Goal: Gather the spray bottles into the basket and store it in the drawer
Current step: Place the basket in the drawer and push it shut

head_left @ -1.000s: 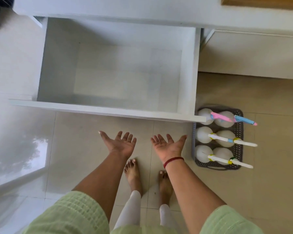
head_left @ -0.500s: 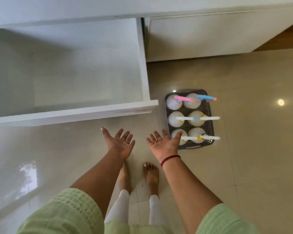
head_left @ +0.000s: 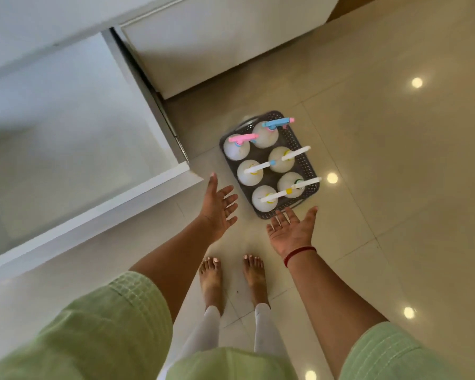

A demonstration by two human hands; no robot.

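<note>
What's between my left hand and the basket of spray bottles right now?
Nothing: in the head view only bare floor tile separates the left hand from the basket.

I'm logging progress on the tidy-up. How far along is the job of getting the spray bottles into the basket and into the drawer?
Gathering looks done: six spray bottles stand upright in the grey basket, which sits on the floor. The drawer is pulled open and looks empty. In hand: nothing yet; the left hand and right hand are open, empty, near the basket. Left: lift the basket, set it in the drawer, and perhaps close it.
</note>
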